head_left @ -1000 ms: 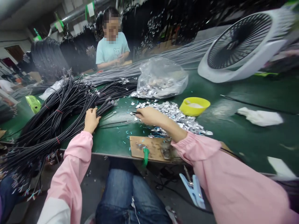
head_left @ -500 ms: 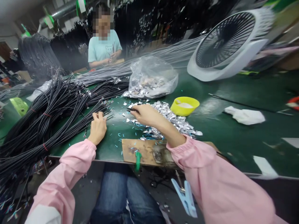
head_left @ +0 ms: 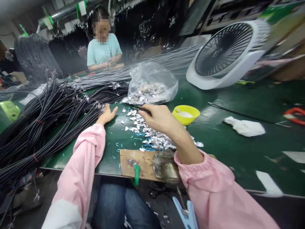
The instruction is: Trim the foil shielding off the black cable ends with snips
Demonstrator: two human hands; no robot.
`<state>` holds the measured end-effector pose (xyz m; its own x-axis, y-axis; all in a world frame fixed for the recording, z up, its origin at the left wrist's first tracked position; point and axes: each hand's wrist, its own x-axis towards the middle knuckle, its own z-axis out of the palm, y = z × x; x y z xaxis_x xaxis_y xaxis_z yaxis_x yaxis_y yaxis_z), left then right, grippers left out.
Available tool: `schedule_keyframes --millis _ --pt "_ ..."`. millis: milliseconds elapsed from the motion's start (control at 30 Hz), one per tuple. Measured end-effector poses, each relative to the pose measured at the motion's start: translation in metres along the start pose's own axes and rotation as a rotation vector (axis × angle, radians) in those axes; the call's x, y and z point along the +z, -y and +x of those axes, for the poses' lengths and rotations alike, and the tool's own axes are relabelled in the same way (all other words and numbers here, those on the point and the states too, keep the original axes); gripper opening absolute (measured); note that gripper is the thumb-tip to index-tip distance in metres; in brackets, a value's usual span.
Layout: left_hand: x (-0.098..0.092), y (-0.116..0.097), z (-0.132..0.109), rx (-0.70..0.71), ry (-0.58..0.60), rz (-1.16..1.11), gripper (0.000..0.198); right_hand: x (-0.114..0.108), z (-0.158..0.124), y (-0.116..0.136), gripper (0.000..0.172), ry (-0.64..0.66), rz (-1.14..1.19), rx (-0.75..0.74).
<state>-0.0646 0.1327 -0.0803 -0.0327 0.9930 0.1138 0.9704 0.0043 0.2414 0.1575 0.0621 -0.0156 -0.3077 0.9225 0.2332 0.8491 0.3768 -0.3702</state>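
My left hand lies against the stripped ends of the black cables, its thumb spread to the right and its other fingers partly hidden among the tips. Dark tweezers are pinched in my right hand, above a heap of foil scraps and small blue pieces. A yellow bowl with white contents stands just right of that hand. Behind it sits a clear plastic bag holding more scraps.
A white fan stands at the back right. A wooden board with a green clamp is at the front edge. White crumpled material lies right. Across the table sits a person.
My left hand has moved forward along the cable ends, and its thumb has spread out. My right hand still holds the tweezers over the scraps. The view has shifted slightly.
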Motion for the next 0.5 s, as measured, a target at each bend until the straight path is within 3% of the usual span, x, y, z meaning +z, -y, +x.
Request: schedule_keyframes --millis 133,300,433,500 --pt "0.015 -0.036 0.004 0.182 0.042 -0.027 0.057 -0.008 0.001 -0.008 0.029 -0.065 -0.014 0.072" --pt "0.017 -0.080 -0.022 0.403 0.151 -0.080 0.050 -0.014 0.001 -0.013 0.031 -0.074 -0.013 0.116" --pt "-0.003 -0.079 -0.066 0.451 0.168 -0.074 0.058 -0.011 0.001 -0.015 0.032 -0.054 -0.015 0.109" --pt "-0.013 -0.074 -0.107 0.543 0.007 -0.002 0.059 -0.008 0.001 -0.015 0.032 -0.061 -0.019 0.100"
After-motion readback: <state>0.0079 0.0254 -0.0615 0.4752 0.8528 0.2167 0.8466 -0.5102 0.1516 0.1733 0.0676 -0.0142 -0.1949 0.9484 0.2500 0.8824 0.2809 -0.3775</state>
